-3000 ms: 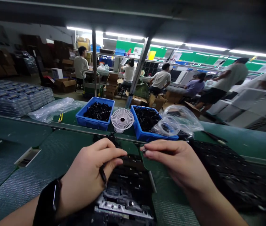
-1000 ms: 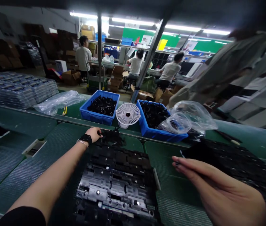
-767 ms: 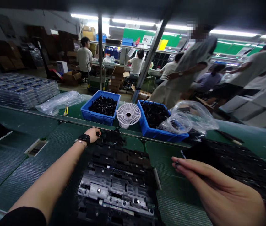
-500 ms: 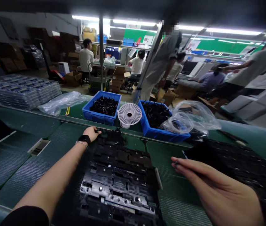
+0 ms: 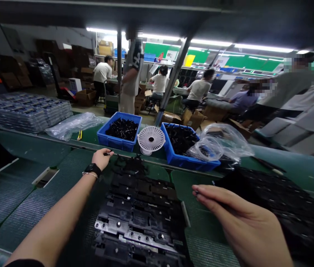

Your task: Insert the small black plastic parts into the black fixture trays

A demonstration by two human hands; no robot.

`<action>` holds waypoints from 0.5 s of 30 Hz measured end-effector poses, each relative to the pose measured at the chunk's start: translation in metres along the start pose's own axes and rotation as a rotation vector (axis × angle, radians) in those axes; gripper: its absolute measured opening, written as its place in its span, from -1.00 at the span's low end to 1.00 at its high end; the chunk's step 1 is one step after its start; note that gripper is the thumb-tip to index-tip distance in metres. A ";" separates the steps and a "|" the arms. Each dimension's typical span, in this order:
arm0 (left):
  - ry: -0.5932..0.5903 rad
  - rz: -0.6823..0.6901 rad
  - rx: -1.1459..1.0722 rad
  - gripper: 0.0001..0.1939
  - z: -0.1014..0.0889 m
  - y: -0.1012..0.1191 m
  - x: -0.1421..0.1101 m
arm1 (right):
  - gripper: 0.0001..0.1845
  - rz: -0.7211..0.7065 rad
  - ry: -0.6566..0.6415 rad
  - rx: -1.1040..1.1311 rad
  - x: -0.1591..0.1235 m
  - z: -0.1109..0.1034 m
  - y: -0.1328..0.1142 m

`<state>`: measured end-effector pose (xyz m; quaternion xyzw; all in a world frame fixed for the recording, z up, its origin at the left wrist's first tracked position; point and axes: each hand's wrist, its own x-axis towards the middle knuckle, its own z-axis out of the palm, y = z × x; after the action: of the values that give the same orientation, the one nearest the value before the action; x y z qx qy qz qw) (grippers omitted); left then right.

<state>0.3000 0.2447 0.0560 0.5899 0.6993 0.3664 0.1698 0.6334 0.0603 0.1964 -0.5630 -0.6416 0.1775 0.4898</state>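
My left hand (image 5: 101,160) is closed in a pinch on a small black plastic part (image 5: 107,153), beside a loose heap of similar black parts (image 5: 131,164) at the far end of the work. In front of me lie several rows of black plastic housings (image 5: 142,218) with small silvery round pieces and a shiny metallic strip. To their right, above the green mat, my right hand (image 5: 253,222) has thumb and fingertips pressed together. A tiny dark piece shows at its fingertips, too small to name.
Two blue bins (image 5: 118,144) (image 5: 190,162) of black parts flank a small white fan (image 5: 151,140). Clear plastic bags (image 5: 72,125), a yellow cutter (image 5: 79,135) and stacked clear trays (image 5: 26,111) stand left. More black housings (image 5: 281,200) lie right. People work behind.
My left hand has drawn slightly left and back from the heap, with the black part now showing in its fingers. My right hand has shifted a little left. A person behind has walked left.
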 end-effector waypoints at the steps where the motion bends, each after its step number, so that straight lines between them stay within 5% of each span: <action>1: 0.018 0.024 -0.032 -0.69 -0.010 0.010 -0.004 | -0.86 -0.013 -0.009 0.004 0.000 0.002 -0.002; 5: 0.061 0.280 -0.224 -0.71 -0.058 0.072 -0.040 | -0.86 -0.046 -0.041 0.056 0.001 0.015 -0.017; 9: -0.089 0.612 -0.362 -0.84 -0.099 0.136 -0.101 | -0.86 -0.036 -0.033 0.168 -0.002 0.032 -0.039; 15: -0.284 0.719 -0.362 -0.84 -0.122 0.167 -0.154 | -0.85 -0.025 -0.046 0.303 -0.011 0.042 -0.062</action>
<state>0.3727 0.0663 0.2274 0.8015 0.3430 0.4343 0.2268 0.5632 0.0456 0.2206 -0.4703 -0.6255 0.2789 0.5565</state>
